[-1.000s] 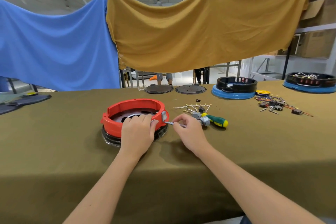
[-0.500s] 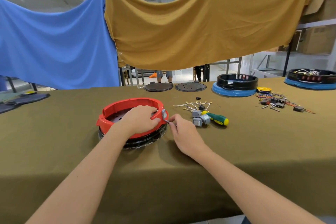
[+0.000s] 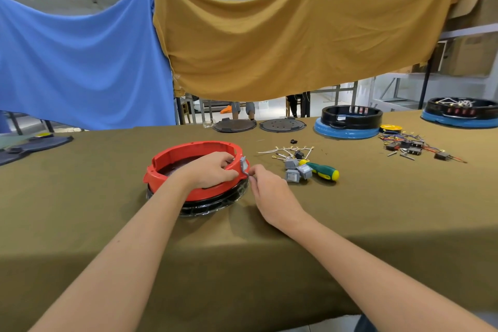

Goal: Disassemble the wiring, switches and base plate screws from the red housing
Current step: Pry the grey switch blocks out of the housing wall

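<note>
My left hand (image 3: 213, 170) grips the round red plastic housing (image 3: 172, 167) steady on the olive-covered table (image 3: 80, 210) while my right hand (image 3: 265, 183) pinches the grey rocker switch (image 3: 244, 165) at its rim; best pulled straight out, not twisted.

Your left hand (image 3: 213, 170) curls over the near right rim of the red housing (image 3: 188, 153), which sits on a black base plate (image 3: 210, 206) on the olive table (image 3: 80, 210). Your right hand (image 3: 269, 191) pinches what looks like a small metal piece just below a grey switch (image 3: 243, 164) on the housing's wall. Loose grey switches (image 3: 297, 171) and a green screwdriver (image 3: 322, 170) lie just to the right.
</note>
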`<act>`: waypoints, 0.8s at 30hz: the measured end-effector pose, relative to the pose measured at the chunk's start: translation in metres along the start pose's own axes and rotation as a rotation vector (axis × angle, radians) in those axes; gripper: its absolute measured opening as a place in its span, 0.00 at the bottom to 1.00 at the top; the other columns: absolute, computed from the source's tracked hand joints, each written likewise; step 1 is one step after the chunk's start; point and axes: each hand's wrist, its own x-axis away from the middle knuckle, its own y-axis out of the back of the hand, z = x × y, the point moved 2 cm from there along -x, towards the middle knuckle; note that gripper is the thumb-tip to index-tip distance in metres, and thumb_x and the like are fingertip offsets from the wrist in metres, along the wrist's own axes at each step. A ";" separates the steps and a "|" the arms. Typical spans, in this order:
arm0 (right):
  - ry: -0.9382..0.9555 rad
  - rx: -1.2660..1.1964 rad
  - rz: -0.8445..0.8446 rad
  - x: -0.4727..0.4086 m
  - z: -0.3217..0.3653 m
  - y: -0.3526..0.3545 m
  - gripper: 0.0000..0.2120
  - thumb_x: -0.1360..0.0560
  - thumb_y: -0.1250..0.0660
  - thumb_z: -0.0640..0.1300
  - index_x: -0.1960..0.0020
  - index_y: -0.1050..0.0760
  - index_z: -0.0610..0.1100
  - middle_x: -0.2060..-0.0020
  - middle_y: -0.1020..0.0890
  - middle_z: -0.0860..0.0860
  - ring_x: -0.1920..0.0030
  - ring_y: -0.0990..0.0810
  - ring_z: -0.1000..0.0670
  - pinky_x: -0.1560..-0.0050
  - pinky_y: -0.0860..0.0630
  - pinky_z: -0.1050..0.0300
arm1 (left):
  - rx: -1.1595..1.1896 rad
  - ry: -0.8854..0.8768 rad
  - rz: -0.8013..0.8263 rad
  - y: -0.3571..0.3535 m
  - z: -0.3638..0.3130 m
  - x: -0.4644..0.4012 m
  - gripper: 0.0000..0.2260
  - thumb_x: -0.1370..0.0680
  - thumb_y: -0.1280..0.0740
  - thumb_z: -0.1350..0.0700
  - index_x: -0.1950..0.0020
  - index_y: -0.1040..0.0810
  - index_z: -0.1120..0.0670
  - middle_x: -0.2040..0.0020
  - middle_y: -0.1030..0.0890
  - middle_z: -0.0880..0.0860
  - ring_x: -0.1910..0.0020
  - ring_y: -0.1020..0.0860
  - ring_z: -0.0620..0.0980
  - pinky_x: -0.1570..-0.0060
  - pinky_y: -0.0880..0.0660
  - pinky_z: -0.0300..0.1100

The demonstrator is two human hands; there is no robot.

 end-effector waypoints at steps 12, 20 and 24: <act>-0.424 -0.091 0.034 -0.008 0.038 -0.022 0.12 0.20 0.44 0.35 0.37 0.35 0.39 0.44 0.20 0.40 0.42 0.22 0.38 0.56 0.32 0.52 | 0.078 0.109 0.057 0.003 0.000 0.002 0.26 0.23 0.28 0.51 0.27 0.32 0.52 0.37 0.21 0.50 0.41 0.22 0.50 0.38 0.27 0.47; -0.721 -0.474 -0.051 -0.014 0.047 -0.033 0.11 0.19 0.45 0.38 0.37 0.37 0.40 0.42 0.22 0.41 0.39 0.24 0.39 0.53 0.31 0.50 | 0.062 0.157 0.069 0.004 0.002 -0.002 0.30 0.24 0.27 0.49 0.25 0.33 0.51 0.33 0.25 0.51 0.38 0.26 0.52 0.37 0.29 0.47; -0.707 -0.475 -0.033 -0.013 0.046 -0.033 0.11 0.19 0.46 0.37 0.37 0.37 0.40 0.43 0.22 0.41 0.41 0.23 0.38 0.49 0.28 0.47 | 0.063 0.155 0.071 0.005 0.002 0.000 0.29 0.24 0.27 0.49 0.26 0.33 0.50 0.35 0.25 0.50 0.39 0.25 0.52 0.38 0.29 0.47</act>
